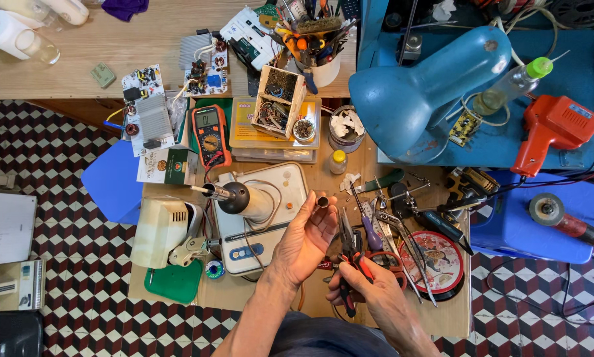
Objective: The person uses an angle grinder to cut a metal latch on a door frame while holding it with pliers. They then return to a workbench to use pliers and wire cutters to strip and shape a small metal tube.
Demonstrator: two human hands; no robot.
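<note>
We look down on a crowded wooden desk [323, 182] set over a checkered floor [59, 172], and a big blue desk lamp [422, 86] leans in from the upper right. Beside it an orange heat gun [551, 132] lies on a blue surface. At centre-left sits a white appliance [260, 211] with a soldering iron [234, 197] resting across it, and a red multimeter [211, 135] lies just above. A round tin lid [435, 264] with loose tools across it sits right of the hands.

Now the hands themselves, both low in the middle. Our left hand [308, 241] is raised palm up, fingers curled, and its fingertips pinch a small metal ring [322, 201] at the very top of the hand, lifted off the desk. Our right hand [369, 291] sits just below and right of it, closed around the red handles of a pair of pliers [351, 254], whose dark nose points up toward the ring but stays short of it. The two hands are close together, nearly touching at the heel of the left palm.
</note>
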